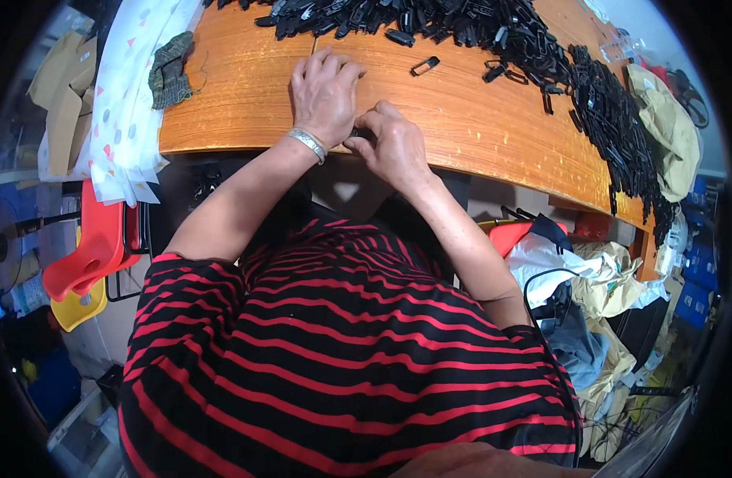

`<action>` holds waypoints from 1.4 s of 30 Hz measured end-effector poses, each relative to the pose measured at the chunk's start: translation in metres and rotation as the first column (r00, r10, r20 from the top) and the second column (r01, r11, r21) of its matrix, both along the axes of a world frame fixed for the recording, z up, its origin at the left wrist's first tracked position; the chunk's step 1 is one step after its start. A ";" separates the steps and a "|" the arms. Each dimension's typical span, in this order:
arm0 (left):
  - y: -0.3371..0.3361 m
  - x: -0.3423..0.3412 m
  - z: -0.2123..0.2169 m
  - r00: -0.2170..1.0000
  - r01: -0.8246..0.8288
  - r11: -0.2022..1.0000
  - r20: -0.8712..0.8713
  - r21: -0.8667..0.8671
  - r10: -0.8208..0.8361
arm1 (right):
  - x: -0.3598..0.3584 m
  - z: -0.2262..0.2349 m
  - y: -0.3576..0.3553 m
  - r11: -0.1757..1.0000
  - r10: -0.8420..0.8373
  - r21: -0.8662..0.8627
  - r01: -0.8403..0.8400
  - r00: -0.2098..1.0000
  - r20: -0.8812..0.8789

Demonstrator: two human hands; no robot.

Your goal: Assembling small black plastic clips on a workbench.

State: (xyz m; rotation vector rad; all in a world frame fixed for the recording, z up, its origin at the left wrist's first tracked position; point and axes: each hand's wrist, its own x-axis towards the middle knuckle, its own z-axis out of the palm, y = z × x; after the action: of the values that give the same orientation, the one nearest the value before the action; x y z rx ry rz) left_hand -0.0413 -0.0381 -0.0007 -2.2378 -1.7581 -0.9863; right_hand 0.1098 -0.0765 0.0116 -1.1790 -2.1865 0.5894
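Note:
My left hand [326,94] lies back-up on the wooden table [246,95], its fingers a little bent and apart, a silver bracelet on the wrist. Anything beneath its palm is hidden. Close beside that wrist, at the table's near edge, my right hand [394,145] is closed, thumb against fingers, around a small black plastic piece [364,134]. Most of this piece is covered by the fingers. One similar black plastic piece [425,66], oblong with a pale middle, lies alone beyond my right hand.
A heap of black plastic pieces [461,24] spreads over the far side and down the table's right. At left are a dark knitted glove [171,72] and a patterned white sheet [127,95]. A red chair [95,247] and paper bags [609,275] flank me.

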 end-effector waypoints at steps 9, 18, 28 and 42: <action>-0.071 0.003 0.013 0.821 0.251 0.929 0.568 -0.270 -0.057 | 0.005 0.004 -0.012 0.996 -0.004 0.085 0.025 0.970 -0.244; -0.146 -0.141 0.081 0.959 -0.152 0.871 -0.282 -0.467 0.016 | 0.110 0.005 0.062 0.903 -0.394 0.143 0.406 0.913 -0.102; -0.020 -0.003 0.044 0.942 0.329 0.938 0.102 -0.111 -0.318 | 0.130 0.007 0.124 0.677 -0.736 0.188 0.712 0.648 0.195; 0.068 0.105 0.019 0.628 0.668 0.732 0.630 -0.136 -0.456 | 0.131 0.018 0.081 0.940 -0.310 -0.246 0.238 0.896 -0.317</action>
State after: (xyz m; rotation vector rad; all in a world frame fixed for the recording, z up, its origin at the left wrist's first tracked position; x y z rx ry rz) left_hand 0.0640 0.0301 0.0185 -3.1204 -1.4726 -1.7283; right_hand 0.2410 0.0043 0.0299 -1.3418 -1.6522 0.8406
